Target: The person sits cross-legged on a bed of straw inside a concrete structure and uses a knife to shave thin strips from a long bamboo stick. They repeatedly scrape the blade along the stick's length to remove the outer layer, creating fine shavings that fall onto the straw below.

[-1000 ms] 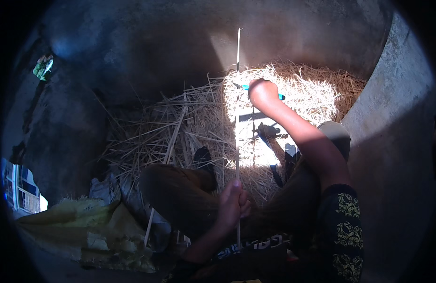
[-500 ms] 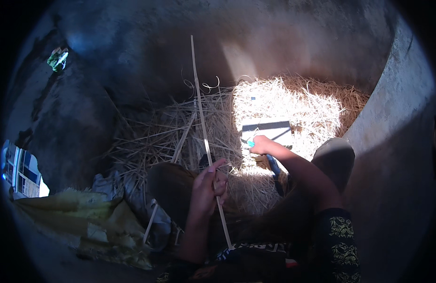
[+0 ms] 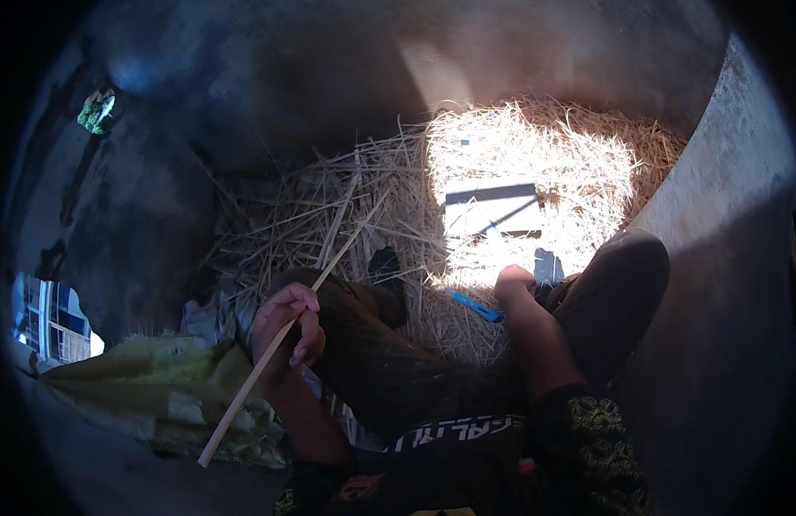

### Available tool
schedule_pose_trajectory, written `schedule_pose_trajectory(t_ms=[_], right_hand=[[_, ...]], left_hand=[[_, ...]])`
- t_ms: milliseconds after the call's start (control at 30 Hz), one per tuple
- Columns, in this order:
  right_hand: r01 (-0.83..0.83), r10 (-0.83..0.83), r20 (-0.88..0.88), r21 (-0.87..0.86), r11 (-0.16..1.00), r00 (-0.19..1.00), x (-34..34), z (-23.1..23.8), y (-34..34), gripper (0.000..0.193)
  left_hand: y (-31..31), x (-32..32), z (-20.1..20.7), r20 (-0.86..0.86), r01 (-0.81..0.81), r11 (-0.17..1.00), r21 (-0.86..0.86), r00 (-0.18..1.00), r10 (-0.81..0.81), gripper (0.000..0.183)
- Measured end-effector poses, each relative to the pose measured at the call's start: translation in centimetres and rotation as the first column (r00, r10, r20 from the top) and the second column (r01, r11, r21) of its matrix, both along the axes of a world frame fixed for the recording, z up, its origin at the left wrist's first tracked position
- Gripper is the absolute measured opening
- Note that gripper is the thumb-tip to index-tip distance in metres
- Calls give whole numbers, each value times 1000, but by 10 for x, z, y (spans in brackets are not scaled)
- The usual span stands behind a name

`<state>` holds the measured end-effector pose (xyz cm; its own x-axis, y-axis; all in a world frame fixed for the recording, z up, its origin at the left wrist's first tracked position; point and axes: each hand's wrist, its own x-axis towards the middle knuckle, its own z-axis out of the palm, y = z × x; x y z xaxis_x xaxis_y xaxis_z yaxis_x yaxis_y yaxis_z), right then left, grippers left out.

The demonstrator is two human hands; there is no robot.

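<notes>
Gripping pale strip (image 3: 245,393), left fingers (image 3: 308,334), blue tool (image 3: 475,306) rightward

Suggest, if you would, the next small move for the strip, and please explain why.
Perhaps swing the far end of the pale strip rightward, toward the pale block: the left hand grips the strip aslant, that end shows against straw left of the block, and the right hand is near the block, beside a blue tool. What the right hand holds, if anything, is unclear.

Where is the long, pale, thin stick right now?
In the head view, left of centre: the long, pale, thin stick is in the left hand, slanting from over the dull yellow-green sheet toward the dry, pale straw.
</notes>
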<state>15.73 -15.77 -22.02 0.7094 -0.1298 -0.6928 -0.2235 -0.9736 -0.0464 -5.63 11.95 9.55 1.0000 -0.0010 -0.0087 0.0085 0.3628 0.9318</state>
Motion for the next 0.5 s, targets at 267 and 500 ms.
schedule_pose_trajectory(t_ms=[267,500], right_hand=[[121,-105,-138,113,986,985,-8,-34,-16,44],[287,-288,69,22,958,955,-10,-28,-21,49]], left_hand=[[-2,21,60,310,399,917,22,869,-386,29],[-35,116,87,256,419,904,-87,886,-386,42]])
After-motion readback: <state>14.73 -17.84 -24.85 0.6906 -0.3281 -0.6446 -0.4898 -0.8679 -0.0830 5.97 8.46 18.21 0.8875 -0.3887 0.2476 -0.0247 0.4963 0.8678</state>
